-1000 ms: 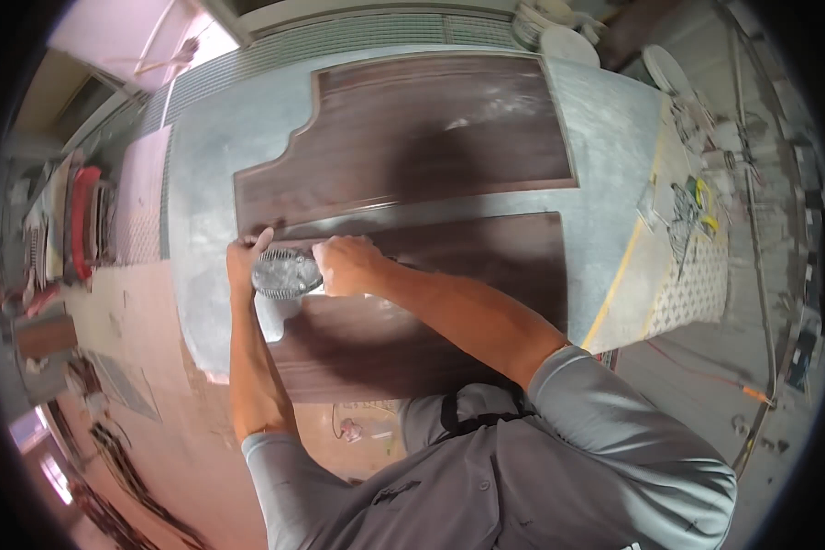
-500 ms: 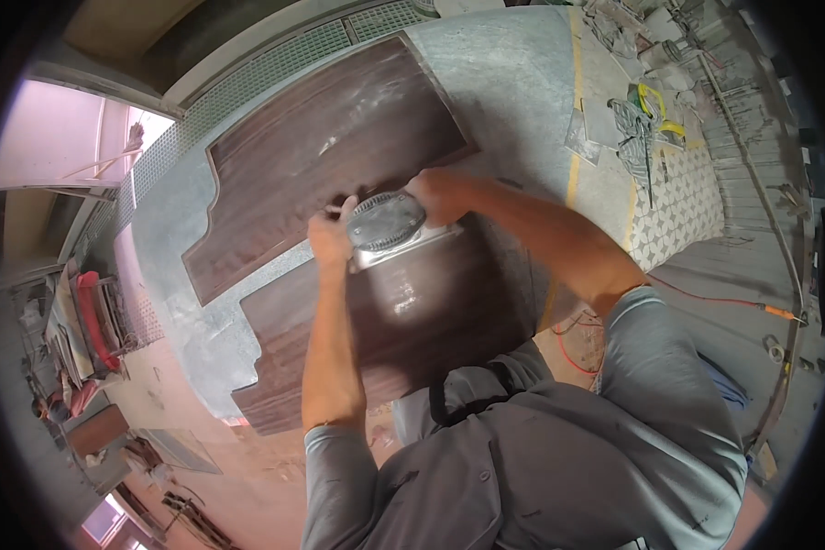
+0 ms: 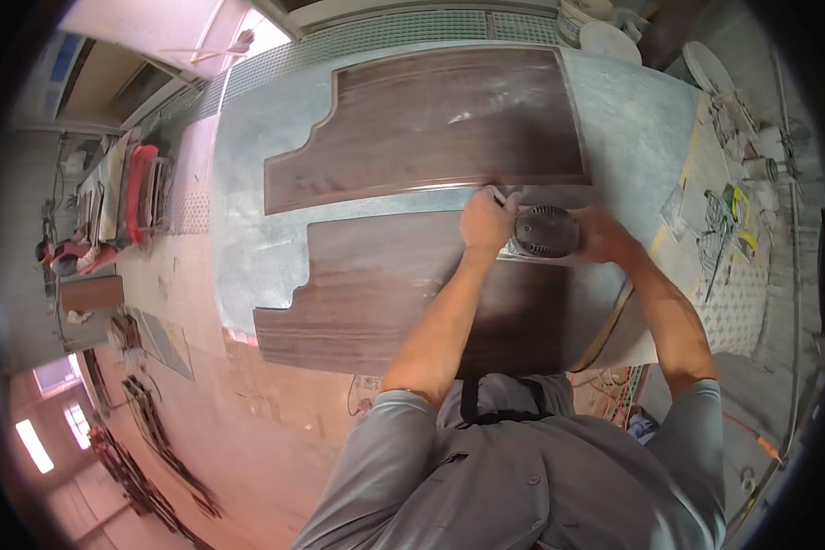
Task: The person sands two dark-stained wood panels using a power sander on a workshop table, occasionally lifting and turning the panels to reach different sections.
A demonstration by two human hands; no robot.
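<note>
A dark grey power sander (image 3: 546, 231) with a vented top rests at the far right corner of the nearer dark brown wooden panel (image 3: 385, 284). My left hand (image 3: 488, 221) is closed against the sander's left side, its fingertips partly hidden. From the right, my right hand (image 3: 607, 235) wraps round the sander's other side, with most of its fingers out of sight behind it. Beyond a narrow gap lies a second dark brown panel (image 3: 422, 119), with a raised border and a stepped left end. The nearer panel's left end is notched in a similar way.
Both panels lie on a pale blue-grey worktable (image 3: 257, 183). At its right end are grey-and-yellow hand tools (image 3: 741, 220) and a patterned sheet (image 3: 738, 302). Tubs (image 3: 587, 14) stand beyond the far edge. Stacked boards (image 3: 151, 197) with a red piece lean at the left.
The view has swung round, so the panels now lie more level. Both hands have moved the sander rightward along the nearer panel's far edge to its right end.
</note>
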